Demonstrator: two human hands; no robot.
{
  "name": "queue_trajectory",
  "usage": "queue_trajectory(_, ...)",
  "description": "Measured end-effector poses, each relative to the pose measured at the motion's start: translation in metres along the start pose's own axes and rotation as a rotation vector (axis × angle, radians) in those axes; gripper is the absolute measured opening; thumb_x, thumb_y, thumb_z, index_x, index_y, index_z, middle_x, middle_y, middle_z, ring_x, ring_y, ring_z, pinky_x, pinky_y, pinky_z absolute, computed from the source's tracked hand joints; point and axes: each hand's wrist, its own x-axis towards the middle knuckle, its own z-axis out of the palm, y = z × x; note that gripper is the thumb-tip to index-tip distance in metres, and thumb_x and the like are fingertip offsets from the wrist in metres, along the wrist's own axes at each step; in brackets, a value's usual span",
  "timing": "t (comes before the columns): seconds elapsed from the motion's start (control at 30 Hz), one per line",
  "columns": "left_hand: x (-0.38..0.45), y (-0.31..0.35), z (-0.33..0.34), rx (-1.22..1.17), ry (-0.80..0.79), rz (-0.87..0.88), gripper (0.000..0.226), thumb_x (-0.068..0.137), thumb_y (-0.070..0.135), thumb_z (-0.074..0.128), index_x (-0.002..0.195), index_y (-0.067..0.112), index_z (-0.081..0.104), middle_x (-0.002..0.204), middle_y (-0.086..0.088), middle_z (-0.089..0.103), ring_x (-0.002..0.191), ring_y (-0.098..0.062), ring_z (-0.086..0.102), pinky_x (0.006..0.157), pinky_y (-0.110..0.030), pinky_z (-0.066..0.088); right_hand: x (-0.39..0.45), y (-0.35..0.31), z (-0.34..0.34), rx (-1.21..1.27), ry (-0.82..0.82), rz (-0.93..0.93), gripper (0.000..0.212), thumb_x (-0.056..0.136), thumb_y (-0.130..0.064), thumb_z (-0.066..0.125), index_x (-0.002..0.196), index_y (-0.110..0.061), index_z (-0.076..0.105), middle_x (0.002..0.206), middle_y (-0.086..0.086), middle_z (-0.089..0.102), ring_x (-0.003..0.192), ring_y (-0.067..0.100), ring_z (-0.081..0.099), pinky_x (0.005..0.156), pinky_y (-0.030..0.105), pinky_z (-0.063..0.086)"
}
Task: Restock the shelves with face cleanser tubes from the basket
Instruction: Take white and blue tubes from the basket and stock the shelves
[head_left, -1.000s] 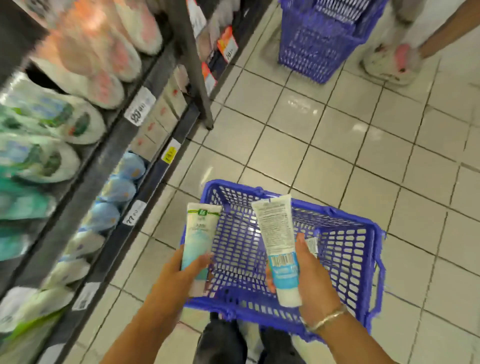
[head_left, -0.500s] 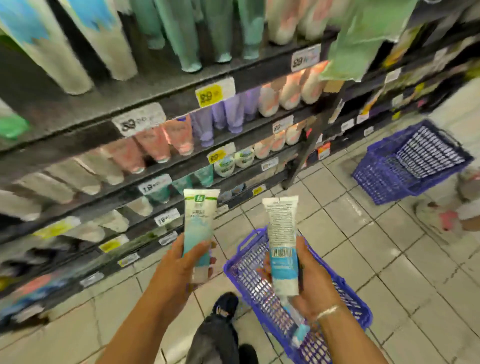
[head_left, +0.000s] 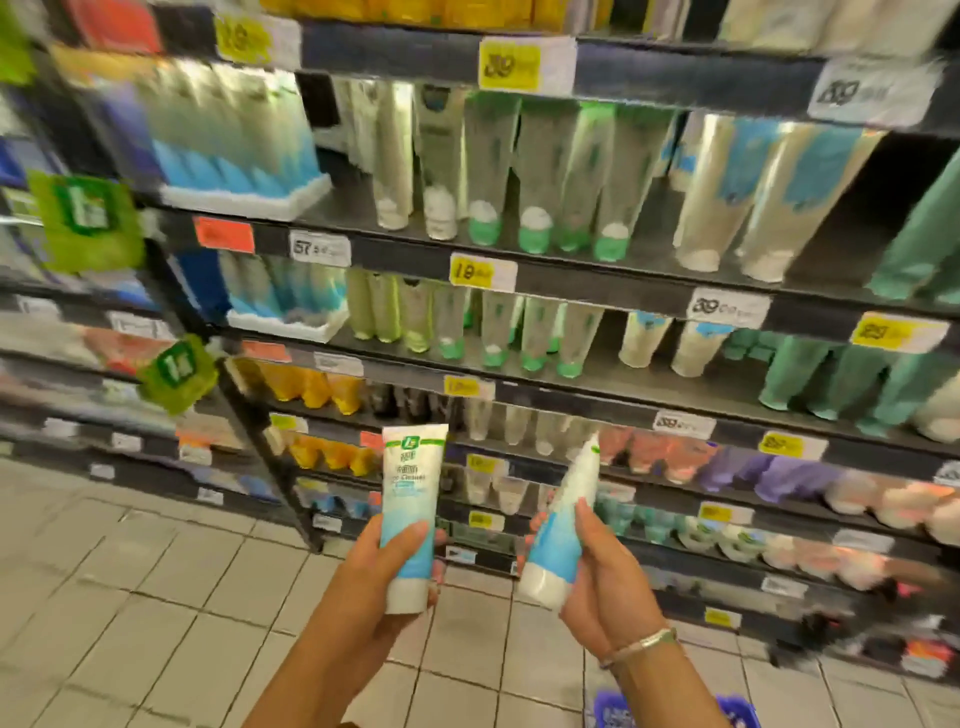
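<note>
Two white-and-blue plastic cleanser tubes (head_left: 409, 519), one clasped in each hand's fingers (head_left: 410, 535); blurred metal shelves (head_left: 597, 270) probably risk misplacement among similar tubes.

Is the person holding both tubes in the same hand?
No, the left hand grips one tube upright, while the right hand holds the other tube tilted, cap end down.

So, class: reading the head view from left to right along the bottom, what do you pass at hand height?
left hand → upright tube → tilted tube → right hand → bracelet
</note>
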Motion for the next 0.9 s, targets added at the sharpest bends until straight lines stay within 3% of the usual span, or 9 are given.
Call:
queue_trajectory(0.1,0.005,0.032,-0.027,-0.083,0.029,0.070,0.042,0.066,0.021,0.066,0.108,0.017,0.059,0.072,-0.003,0.070,0.051,-0.010,0.061,0.045,-0.023,0.050,0.018,0.015,0.045,-0.044,-0.037,0.062,0.027,0.094,-0.028,0.040,0.099,-0.008,0.057,0.070,0.008,0.062,0.063,0.021,0.059,0.065,0.037,0.050)
queue_trajectory(0.2,0.015,0.067,-0.063,-0.103,0.049,0.131,0.033,0.073,0.018,0.063,0.106,0.017,0.059,0.073,-0.001,0.070,0.055,-0.010,0.063,0.047,-0.022,0.051,0.043,0.037,0.090,-0.107,-0.082,0.040,0.022,0.097,-0.022,0.038,0.103,-0.008,0.054,0.075,0.010,0.061,0.065,0.020,0.060,0.069,0.037,0.050)
queue_trajectory(0.37,0.041,0.123,-0.131,-0.089,0.078,0.159,0.048,0.065,0.024,0.067,0.112,0.017,0.059,0.084,-0.004,0.068,0.067,-0.014,0.061,0.055,-0.028,0.050,0.100,0.080,0.164,-0.429,-0.077,-0.093,0.012,0.093,-0.008,0.045,0.100,-0.008,0.055,0.079,0.007,0.064,0.059,0.011,0.065,0.055,0.027,0.054)
queue_trajectory(0.5,0.065,0.162,-0.180,-0.054,0.054,0.156,0.049,0.062,0.025,0.069,0.110,0.020,0.060,0.075,0.000,0.070,0.063,-0.011,0.063,0.050,-0.024,0.051,0.144,0.109,0.213,-0.554,-0.009,-0.199,0.013,0.091,-0.005,0.051,0.103,-0.007,0.057,0.086,0.007,0.065,0.070,0.017,0.062,0.060,0.027,0.055)
queue_trajectory(0.67,0.087,0.202,-0.222,-0.022,0.009,0.169,0.051,0.057,0.029,0.073,0.107,0.027,0.064,0.082,-0.002,0.071,0.061,-0.011,0.064,0.046,-0.025,0.050,0.189,0.124,0.247,-0.685,0.066,-0.264,0.026,0.086,-0.002,0.058,0.112,0.002,0.055,0.105,0.016,0.065,0.083,0.023,0.063,0.064,0.032,0.054)
queue_trajectory(0.77,0.102,0.214,-0.233,-0.010,0.025,0.178,0.049,0.060,0.028,0.070,0.108,0.026,0.063,0.087,-0.003,0.070,0.064,-0.008,0.065,0.046,-0.022,0.049,0.214,0.122,0.260,-0.675,0.160,-0.313,0.030,0.083,0.003,0.062,0.111,0.003,0.052,0.111,0.020,0.062,0.091,0.027,0.060,0.078,0.040,0.052)
queue_trajectory(0.9,0.119,0.220,-0.236,-0.019,0.048,0.169,0.047,0.063,0.027,0.069,0.109,0.025,0.062,0.085,-0.002,0.070,0.064,-0.009,0.064,0.045,-0.022,0.049,0.250,0.115,0.275,-0.739,0.215,-0.317,0.017,0.082,-0.002,0.065,0.092,-0.008,0.052,0.106,0.019,0.061,0.090,0.027,0.059,0.071,0.035,0.052)
